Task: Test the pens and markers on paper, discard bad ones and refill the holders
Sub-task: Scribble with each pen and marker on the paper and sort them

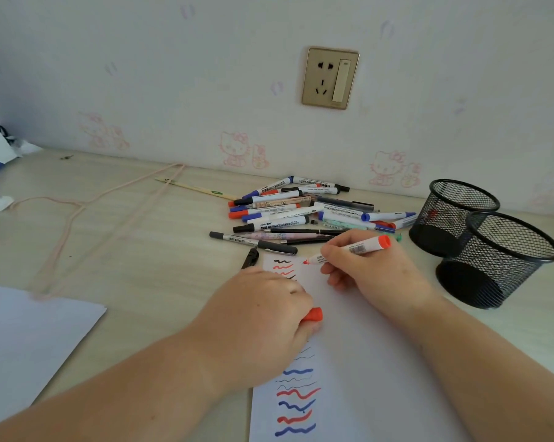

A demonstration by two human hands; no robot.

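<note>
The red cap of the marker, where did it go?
The red cap is gripped in the left hand, which rests on the test paper, just below the right hand holding the uncapped red marker.

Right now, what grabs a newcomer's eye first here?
Centre frame, the right hand holds a red marker, tip on the white paper streaked with red, blue and black squiggles, while the left hand grips its red cap. Behind lies a pile of markers and pens; right, two black mesh holders.

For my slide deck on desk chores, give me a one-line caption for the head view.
Right hand tests a red marker on paper; left hand holds its cap.
</note>
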